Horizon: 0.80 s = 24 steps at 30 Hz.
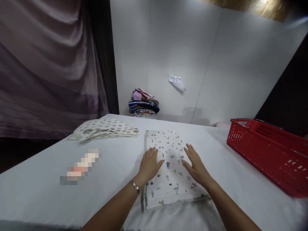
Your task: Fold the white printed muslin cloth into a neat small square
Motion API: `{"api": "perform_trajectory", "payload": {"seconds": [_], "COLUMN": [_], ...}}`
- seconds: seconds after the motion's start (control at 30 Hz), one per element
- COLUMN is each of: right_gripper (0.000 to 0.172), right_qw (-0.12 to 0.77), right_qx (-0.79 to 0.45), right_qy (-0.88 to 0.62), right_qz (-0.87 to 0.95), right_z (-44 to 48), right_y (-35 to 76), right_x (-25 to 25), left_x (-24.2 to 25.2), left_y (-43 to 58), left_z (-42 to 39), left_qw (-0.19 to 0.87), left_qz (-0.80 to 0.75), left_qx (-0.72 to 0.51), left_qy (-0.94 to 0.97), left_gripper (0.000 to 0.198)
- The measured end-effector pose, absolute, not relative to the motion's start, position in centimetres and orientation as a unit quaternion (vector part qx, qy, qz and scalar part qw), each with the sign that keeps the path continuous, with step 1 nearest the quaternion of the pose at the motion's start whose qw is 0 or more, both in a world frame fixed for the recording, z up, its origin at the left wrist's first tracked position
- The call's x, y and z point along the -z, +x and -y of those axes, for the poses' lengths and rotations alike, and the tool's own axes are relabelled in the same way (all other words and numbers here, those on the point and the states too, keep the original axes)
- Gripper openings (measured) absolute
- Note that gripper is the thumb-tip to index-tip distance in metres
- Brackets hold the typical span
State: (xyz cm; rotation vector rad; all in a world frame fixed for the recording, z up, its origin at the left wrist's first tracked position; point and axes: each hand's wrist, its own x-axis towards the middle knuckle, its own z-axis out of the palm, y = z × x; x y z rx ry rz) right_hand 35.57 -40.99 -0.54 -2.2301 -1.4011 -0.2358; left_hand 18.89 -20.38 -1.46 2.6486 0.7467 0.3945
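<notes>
A folded white cloth (172, 173) with small printed figures lies flat in front of me on the white-covered table. My left hand (149, 164) rests on its left edge, fingers stretched forward and thumb out to the side. On the cloth's right edge lies my right hand (196, 165), palm down with the fingers extended and the thumb apart. Neither hand grips anything. A bracelet (135, 186) circles my left wrist.
A second printed white cloth (106, 129) lies loosely folded at the back left. The red plastic basket (269, 154) stands at the right. Behind the white table (115, 166) is a stack of folded fabrics (143, 104). A blurred-out item (81, 166) lies at the left.
</notes>
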Motion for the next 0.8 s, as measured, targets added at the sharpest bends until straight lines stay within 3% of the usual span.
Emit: {"api": "perform_trajectory", "payload": {"seconds": [0.2,0.33,0.57,0.7,0.8], "right_gripper": [0.064,0.063,0.068,0.068,0.065], "right_qw": [0.095,0.093,0.108,0.102,0.151], "right_qx": [-0.061,-0.051,0.052,-0.016,-0.073], "right_qy": [-0.891,-0.886,-0.863,-0.882,-0.881], "right_qz": [0.441,0.451,0.491,0.459,0.443], "right_z": [37.5,38.0,30.1,26.0,25.3], "right_y": [39.4,40.0,44.1,47.1,48.7], "right_x": [6.3,7.0,2.5,4.1,6.2], "left_x": [5.2,5.5,3.3,4.0,5.3], "left_y": [19.8,19.3,24.5,28.1,28.9], "left_z": [19.3,18.9,14.9,11.8,10.6], "left_qw": [0.164,0.176,0.131,0.127,0.155], "left_qz": [-0.287,-0.293,-0.298,-0.321,-0.332], "left_qx": [-0.038,-0.030,-0.115,-0.077,-0.053], "left_qy": [0.943,0.940,0.939,0.935,0.929], "left_gripper": [0.071,0.071,0.065,0.067,0.070]}}
